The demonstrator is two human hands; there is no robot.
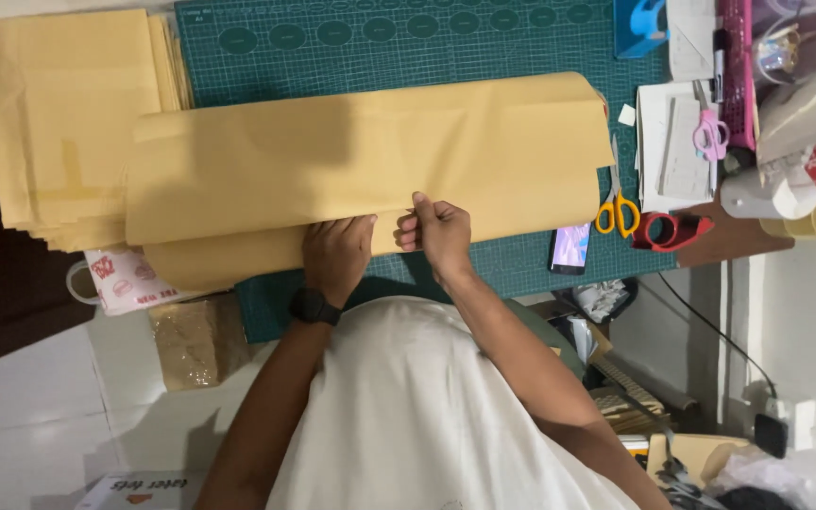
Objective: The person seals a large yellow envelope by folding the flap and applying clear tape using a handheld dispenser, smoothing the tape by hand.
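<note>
Head view: your left hand (337, 253) presses flat, fingers spread, on the near fold of the large tan paper sheet (361, 161). Your right hand (441, 231), just beside it, pinches the same folded edge. Beyond your hands, the sheet covers the green cutting mat (408, 33). Yellow-handled scissors (616, 208) lie right of your right hand.
</note>
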